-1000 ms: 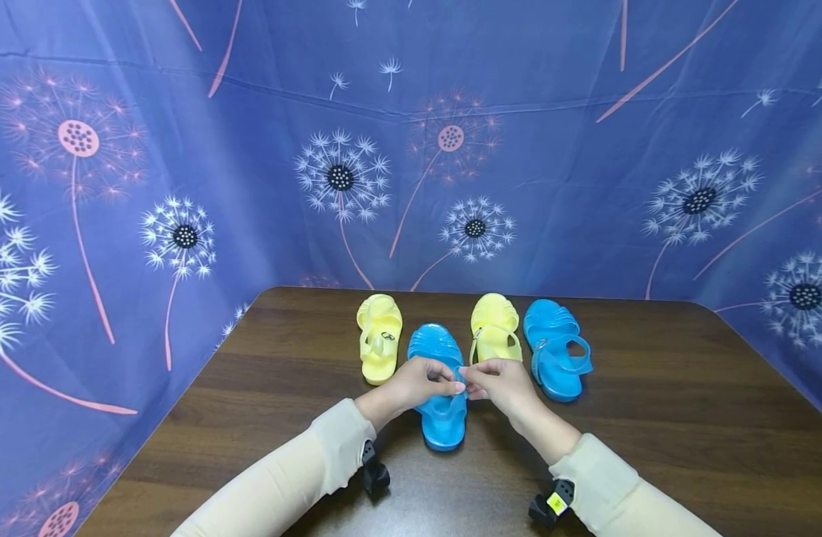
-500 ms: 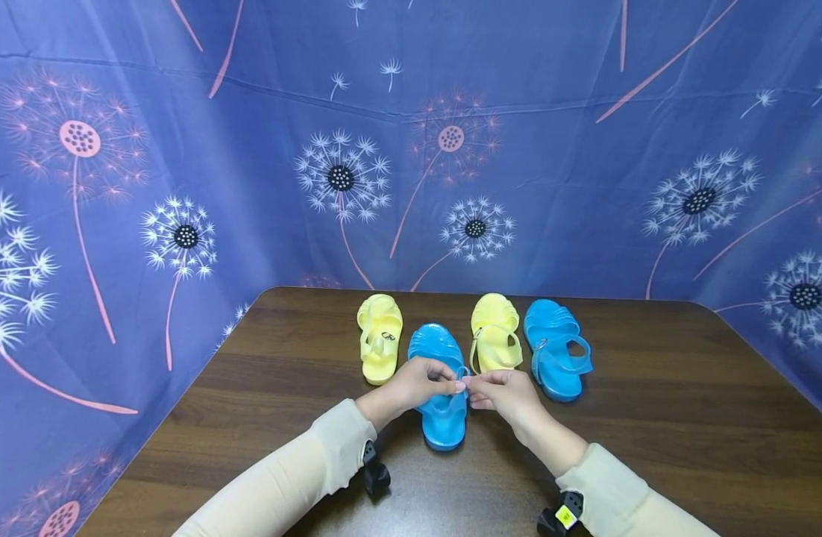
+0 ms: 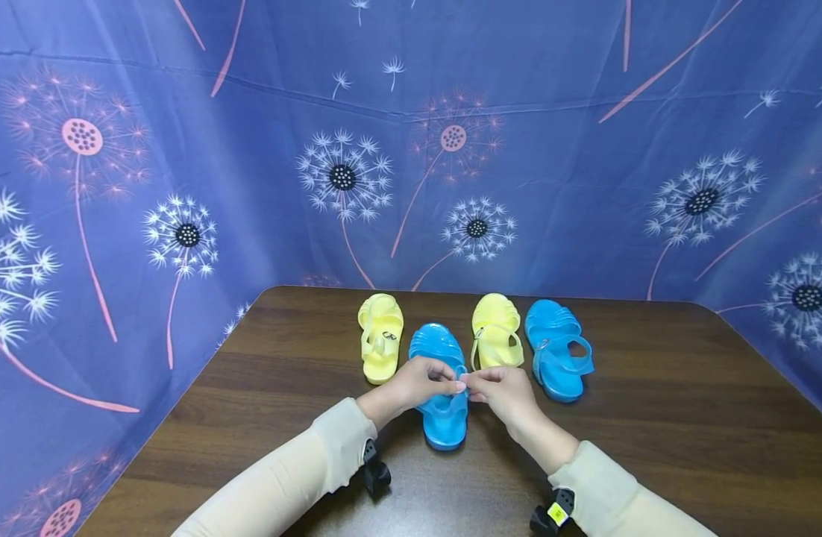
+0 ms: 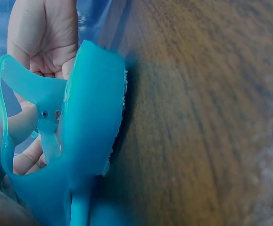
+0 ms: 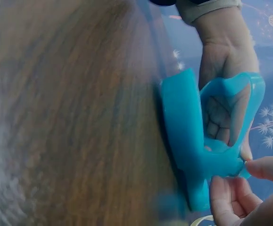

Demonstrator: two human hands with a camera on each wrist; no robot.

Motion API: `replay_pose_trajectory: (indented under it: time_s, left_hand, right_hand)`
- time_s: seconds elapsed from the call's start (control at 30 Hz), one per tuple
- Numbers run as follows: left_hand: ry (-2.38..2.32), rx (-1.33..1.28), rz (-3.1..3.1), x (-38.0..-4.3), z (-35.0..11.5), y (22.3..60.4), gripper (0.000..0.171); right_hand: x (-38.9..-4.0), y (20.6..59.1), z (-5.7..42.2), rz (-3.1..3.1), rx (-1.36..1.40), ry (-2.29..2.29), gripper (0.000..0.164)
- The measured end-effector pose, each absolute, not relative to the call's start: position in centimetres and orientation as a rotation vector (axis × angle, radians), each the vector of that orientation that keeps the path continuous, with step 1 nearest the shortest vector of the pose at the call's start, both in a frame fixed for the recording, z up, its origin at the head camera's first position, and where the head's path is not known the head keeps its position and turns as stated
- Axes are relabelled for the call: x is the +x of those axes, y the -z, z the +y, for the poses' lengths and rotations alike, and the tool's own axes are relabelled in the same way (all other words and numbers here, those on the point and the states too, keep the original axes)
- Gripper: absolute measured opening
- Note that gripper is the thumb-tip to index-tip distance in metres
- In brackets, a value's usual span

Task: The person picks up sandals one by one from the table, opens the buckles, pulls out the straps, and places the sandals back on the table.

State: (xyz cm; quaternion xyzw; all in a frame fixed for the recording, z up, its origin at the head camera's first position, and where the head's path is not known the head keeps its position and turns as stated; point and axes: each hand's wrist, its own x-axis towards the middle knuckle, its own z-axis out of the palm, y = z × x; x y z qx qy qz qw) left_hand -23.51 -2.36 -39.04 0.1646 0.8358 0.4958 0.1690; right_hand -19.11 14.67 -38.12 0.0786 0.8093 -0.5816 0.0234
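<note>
A blue sandal [image 3: 444, 431] lies on the table between both hands, its toe pointing away. In the head view the left hand [image 3: 421, 382] covers its middle and pinches the ankle strap at the sandal's right side. From the right, the right hand [image 3: 508, 394] pinches the same strap with thumb and forefinger, the fingertips of both hands nearly meeting. A small metal stud [image 4: 44, 113] shows on the strap in the left wrist view. The right wrist view has the right fingertips right at the strap's fastening [image 5: 240, 167]; the strap's tip is hidden among them.
Behind stand a yellow sandal [image 3: 380, 339] at the left and another yellow sandal [image 3: 494, 328] at the right. A second blue sandal [image 3: 557, 350] is beside the right-hand one. The dark wooden table [image 3: 686, 418] backs onto a blue dandelion-print cloth [image 3: 552, 142].
The right hand has drawn slightly back and down along the strap, then returned a little toward the left fingertips. The left hand and the sandals have stayed in place.
</note>
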Motion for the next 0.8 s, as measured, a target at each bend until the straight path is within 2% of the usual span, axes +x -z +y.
replay_pose_trajectory:
  time_s: [0.53,0.8]
  left_hand:
    - [-1.395,0.466,2.384,-23.2,-2.4,38.9,0.018]
    - [-1.401,0.474,2.384,-23.1,-2.4,39.0,0.017]
  right_hand:
    - [-20.0,37.8,14.9,2.436,0.242,1.914,0.030]
    - [-19.9,37.6,16.0,2.457,0.288,1.896,0.044]
